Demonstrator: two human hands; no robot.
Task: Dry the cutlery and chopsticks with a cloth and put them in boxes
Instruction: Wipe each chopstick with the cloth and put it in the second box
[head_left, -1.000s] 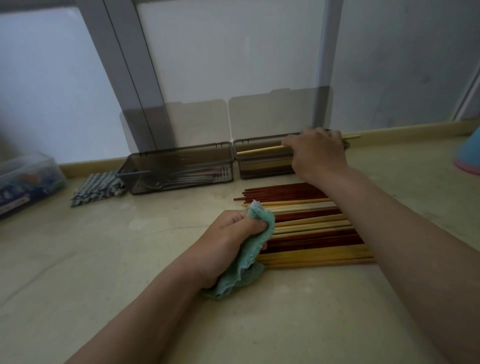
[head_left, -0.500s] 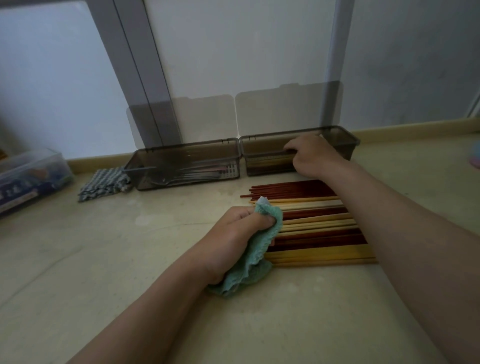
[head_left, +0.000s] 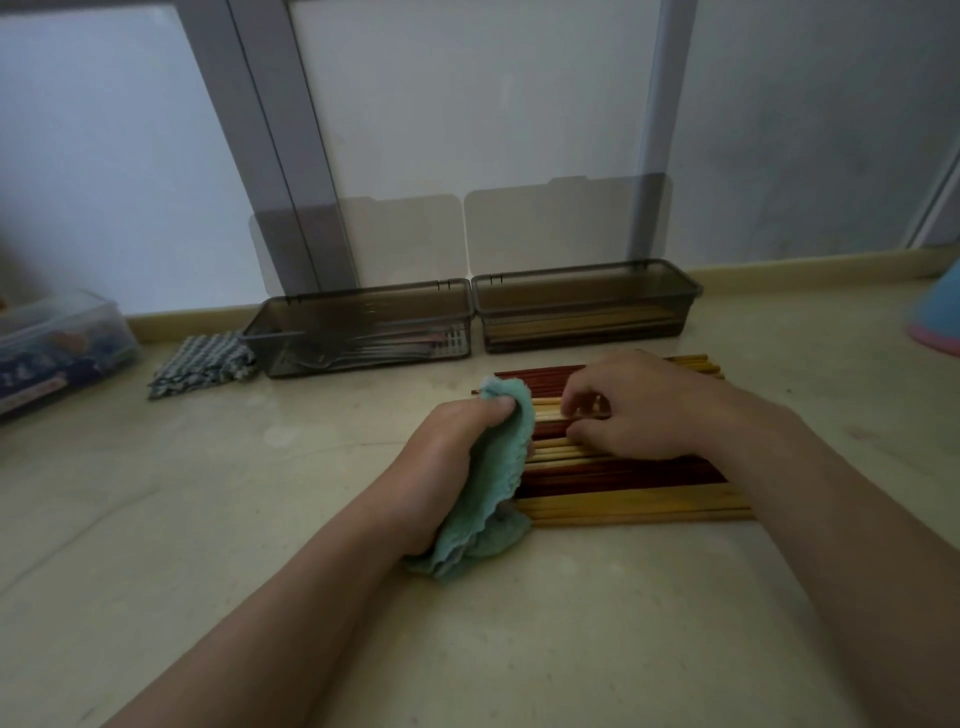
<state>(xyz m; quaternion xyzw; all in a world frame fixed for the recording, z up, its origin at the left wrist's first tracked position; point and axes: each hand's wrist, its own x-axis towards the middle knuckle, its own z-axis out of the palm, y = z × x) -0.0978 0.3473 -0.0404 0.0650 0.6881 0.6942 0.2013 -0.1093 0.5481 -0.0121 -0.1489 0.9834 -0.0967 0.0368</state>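
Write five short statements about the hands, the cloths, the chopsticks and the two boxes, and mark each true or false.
1. The left hand grips the green cloth. True.
2. The right box holds chopsticks. True.
3. Both boxes are closed. False: the lids of the left box and the right box stand open.
4. The right hand is inside the right box. False: it is over the loose chopsticks in front of the boxes.
5. The checked cloth lies right of the boxes. False: it lies left of the left box.
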